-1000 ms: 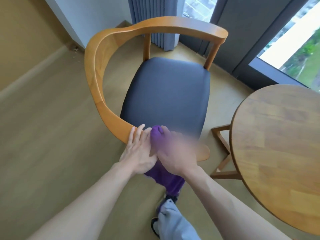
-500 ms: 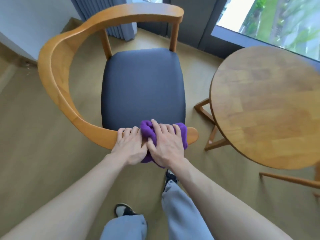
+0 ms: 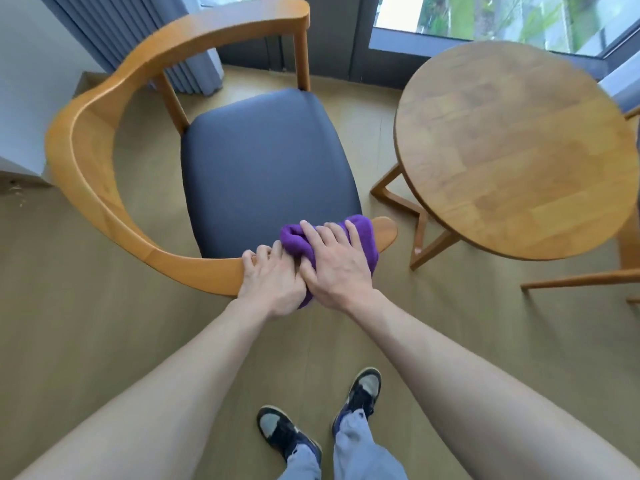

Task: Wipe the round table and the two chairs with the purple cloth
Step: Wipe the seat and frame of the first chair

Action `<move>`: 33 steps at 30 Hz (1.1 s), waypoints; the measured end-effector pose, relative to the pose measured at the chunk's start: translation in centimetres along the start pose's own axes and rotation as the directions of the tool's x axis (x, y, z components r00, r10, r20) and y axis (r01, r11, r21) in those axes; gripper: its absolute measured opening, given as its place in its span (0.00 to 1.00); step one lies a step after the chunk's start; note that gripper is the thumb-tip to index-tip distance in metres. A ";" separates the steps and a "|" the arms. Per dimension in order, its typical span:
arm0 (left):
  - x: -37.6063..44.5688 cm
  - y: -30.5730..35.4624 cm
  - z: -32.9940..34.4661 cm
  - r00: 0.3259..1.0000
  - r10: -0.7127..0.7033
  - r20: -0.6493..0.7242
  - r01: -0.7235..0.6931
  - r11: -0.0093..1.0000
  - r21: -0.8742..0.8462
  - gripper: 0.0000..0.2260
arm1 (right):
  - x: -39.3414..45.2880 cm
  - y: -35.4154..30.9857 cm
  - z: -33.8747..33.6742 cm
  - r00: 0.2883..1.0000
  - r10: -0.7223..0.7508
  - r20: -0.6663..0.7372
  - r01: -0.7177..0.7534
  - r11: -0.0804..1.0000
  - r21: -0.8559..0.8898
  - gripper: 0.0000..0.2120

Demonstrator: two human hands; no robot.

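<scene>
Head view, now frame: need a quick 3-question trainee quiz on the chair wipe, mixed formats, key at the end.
1. True or false: the purple cloth lies on the round table.
2. Multiple choice: what does the left hand rest on? A) the dark seat cushion B) the chair's wooden armrest C) the table edge
3. Fill in: the right hand presses the cloth against the near end of the ____.

Key: 1 false, the cloth is on the chair's armrest and the tabletop is bare. 2 B. 3 armrest.
</scene>
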State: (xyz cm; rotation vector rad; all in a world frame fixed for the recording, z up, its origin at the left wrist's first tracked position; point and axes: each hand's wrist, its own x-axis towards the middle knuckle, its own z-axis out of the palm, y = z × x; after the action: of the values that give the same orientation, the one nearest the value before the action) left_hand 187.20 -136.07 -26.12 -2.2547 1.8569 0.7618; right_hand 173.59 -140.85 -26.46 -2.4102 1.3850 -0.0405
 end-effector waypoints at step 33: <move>-0.4 0.4 0.7 0.991 -0.049 -0.127 0.051 0.999 0.016 0.18 | -0.2 2.7 -0.7 0.990 -0.130 -0.047 0.133 0.989 0.066 0.18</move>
State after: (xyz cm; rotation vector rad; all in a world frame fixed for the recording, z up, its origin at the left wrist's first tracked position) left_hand 186.51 -135.50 -26.45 -2.3785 1.8438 0.6038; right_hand 171.16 -142.10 -26.68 -2.4526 1.2202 -0.1711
